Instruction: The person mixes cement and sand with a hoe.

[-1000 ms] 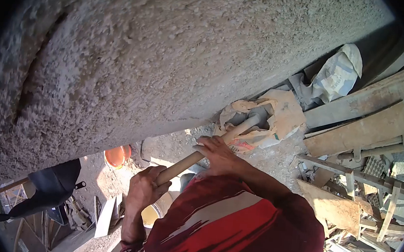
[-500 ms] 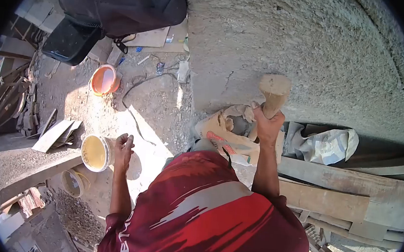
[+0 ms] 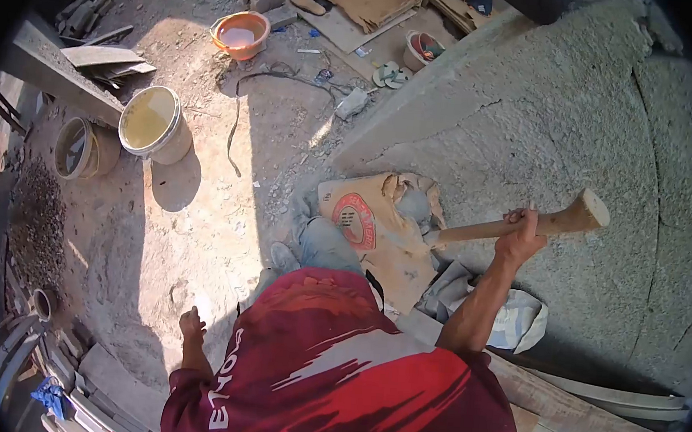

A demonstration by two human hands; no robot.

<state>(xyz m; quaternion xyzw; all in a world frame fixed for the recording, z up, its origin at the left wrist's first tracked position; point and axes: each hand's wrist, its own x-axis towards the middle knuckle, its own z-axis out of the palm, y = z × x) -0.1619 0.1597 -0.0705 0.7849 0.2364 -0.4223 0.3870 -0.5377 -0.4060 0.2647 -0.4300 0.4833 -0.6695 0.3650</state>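
My right hand (image 3: 520, 238) is closed round a long wooden handle (image 3: 483, 230), whose thick, blunt end (image 3: 589, 211) points right over the rough grey wall. The handle's other end reaches the mouth of an open brown paper sack (image 3: 390, 228) with grey powder in it. The sack rests beside my leg, at the foot of the wall. Low on the left, my left hand (image 3: 192, 326) hangs over the sunlit ground, touching no object I can see; its fingers are partly curled and small in view.
A pale bucket (image 3: 156, 125) of yellowish liquid stands at the left, beside another bucket (image 3: 80, 149). An orange basin (image 3: 241, 36) lies farther off. A white sack (image 3: 519, 320) and wooden planks (image 3: 592, 410) are at the lower right. Slippers (image 3: 392, 75) lie near the wall's corner.
The view has turned and shifted. My right hand has moved right with the wooden tool, which now lies sideways, showing its long handle. My left hand is lower, farther from the buckets.
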